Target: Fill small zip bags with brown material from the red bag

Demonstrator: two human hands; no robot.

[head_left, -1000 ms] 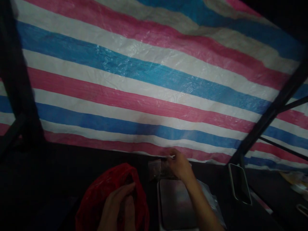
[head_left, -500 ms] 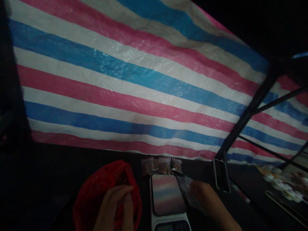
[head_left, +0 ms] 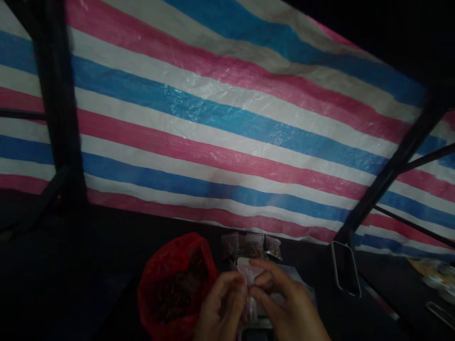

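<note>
Both my hands meet low in the middle of the view, over a small kitchen scale (head_left: 242, 262). My left hand (head_left: 222, 308) and my right hand (head_left: 284, 303) pinch the mouth of a small clear plastic bag (head_left: 251, 289) between their fingertips. To the left stands an open red plastic bag (head_left: 176, 284) with dark reddish bits inside. Behind the scale, three small filled clear bags (head_left: 250, 245) lie in a row on the dark table.
A phone (head_left: 345, 267) stands propped at the right. A red, white and blue striped tarp (head_left: 220, 123) hangs behind the table, with dark metal poles (head_left: 387, 170) at both sides. Pale items (head_left: 437, 274) lie at the far right edge.
My left hand left the red bag and my right hand came in from the right; both now hold a small clear bag over the scale. The camera shifted.
</note>
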